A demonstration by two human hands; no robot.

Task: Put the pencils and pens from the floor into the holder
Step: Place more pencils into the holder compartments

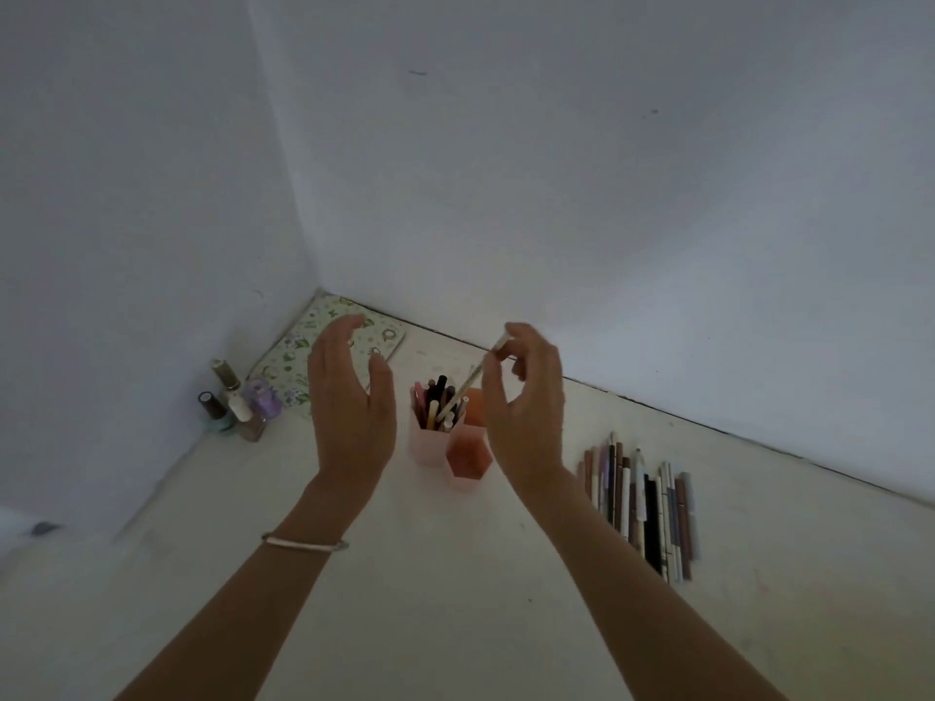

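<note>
Right hand is up over the pots now, thumb and fingertips pinching the top end of a pale pen. The pen slants down and to the left from the pinch, its lower tip right at the mouth of the pink holder, in among the dark and pink sticks already standing in that back compartment. The lower compartment in front looks to have no pens in it. That slant is what matters: the opening sits below and left of the fingers, so I'd say the pen wants bringing more upright before it's let go, or it may lean out over the rim. Left hand hangs just left of the holder, fingers spread and curved, holding nothing and not touching the pot, though it's well placed to steady it. Off to the right on the floor lies the row of pens and pencils, side by side, long axes running away from the person, much nearer the right hand. Plenty left to move, by the look of it. Over in the corner, nail polish bottles and a flowered notebook.
</note>
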